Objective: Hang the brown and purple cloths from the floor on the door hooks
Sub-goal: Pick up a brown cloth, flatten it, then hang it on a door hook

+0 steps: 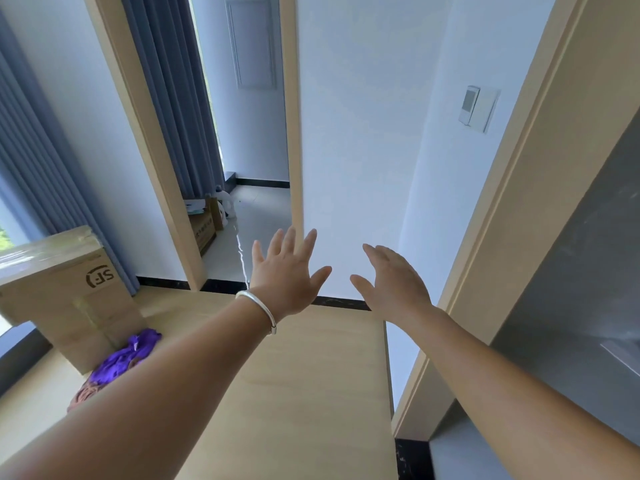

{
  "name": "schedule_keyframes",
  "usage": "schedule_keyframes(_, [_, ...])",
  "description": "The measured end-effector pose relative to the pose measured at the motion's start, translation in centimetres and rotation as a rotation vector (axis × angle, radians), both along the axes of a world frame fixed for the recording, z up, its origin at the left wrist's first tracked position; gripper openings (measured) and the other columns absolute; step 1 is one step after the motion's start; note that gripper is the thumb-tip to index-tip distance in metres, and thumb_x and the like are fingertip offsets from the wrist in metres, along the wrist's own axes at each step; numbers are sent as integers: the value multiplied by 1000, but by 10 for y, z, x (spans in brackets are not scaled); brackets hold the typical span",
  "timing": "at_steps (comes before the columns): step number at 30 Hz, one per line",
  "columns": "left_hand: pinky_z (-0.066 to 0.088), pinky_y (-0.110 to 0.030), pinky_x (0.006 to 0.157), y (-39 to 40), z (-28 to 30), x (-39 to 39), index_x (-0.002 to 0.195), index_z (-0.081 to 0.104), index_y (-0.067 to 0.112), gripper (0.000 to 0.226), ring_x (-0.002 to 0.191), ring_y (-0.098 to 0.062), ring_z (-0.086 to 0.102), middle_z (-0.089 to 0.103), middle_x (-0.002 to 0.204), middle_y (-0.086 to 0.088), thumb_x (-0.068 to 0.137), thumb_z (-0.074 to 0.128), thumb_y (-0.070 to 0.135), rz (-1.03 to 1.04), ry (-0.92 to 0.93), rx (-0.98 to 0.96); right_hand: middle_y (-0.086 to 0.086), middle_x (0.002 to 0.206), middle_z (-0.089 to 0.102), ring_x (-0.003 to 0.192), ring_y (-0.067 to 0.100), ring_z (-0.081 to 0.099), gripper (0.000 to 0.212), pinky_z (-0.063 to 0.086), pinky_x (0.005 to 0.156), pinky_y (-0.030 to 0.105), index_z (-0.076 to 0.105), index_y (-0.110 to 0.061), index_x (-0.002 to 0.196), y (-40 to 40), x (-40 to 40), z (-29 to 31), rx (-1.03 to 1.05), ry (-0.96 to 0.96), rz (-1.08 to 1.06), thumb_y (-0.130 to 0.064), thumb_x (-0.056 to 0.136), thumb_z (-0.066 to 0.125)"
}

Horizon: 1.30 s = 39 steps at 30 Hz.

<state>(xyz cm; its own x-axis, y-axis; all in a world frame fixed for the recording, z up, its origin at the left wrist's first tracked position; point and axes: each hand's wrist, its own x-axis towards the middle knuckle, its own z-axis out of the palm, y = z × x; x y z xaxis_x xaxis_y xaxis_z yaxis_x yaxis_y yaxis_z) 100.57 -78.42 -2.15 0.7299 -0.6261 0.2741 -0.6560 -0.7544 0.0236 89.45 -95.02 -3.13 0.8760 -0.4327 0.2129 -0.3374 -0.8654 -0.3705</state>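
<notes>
Both hands, left (285, 271) and right (394, 282), are hanging spread and empty while the cloths, purple (126, 355) over brown (86, 393), are lying by the box (65, 292); hooks probably out of view, so she's risking fumbling.

One wide head-worn view looks forward and down. It faces a doorway (242, 188) and white wall (363, 133), both arms outstretched close below.
</notes>
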Motion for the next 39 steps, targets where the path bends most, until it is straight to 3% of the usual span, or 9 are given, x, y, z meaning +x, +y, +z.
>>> schedule_keyframes(7, [0, -58, 115, -52, -12, 66, 150, -6, 32, 72, 147, -25, -5, 1, 160, -7, 92, 17, 67, -23, 43, 20, 1, 158, 22, 146, 18, 16, 65, 20, 116, 36, 22, -26, 151, -45, 69, -8, -7, 25, 3, -52, 95, 43])
schedule_keyframes(27, [0, -57, 116, -155, -12, 348, 150, -7, 33, 71, 147, -24, -6, 0, 161, -6, 92, 18, 66, 26, 50, 1, -1, 159, 17, 146, 17, 13, 66, 20, 117, 36, 19, -29, 151, -148, 355, -3, -12, 78, 54, -55, 94, 41])
schedule_keyframes(39, [1, -57, 115, -160, -36, 486, 149, -9, 34, 72, 147, -26, -4, 0, 161, -4, 91, 17, 69, 324, 65, 37, -1, 157, 23, 144, 19, 19, 65, 24, 115, 37, 21, -24, 151, -173, 544, -18, -13, 72, 363, -51, 95, 43])
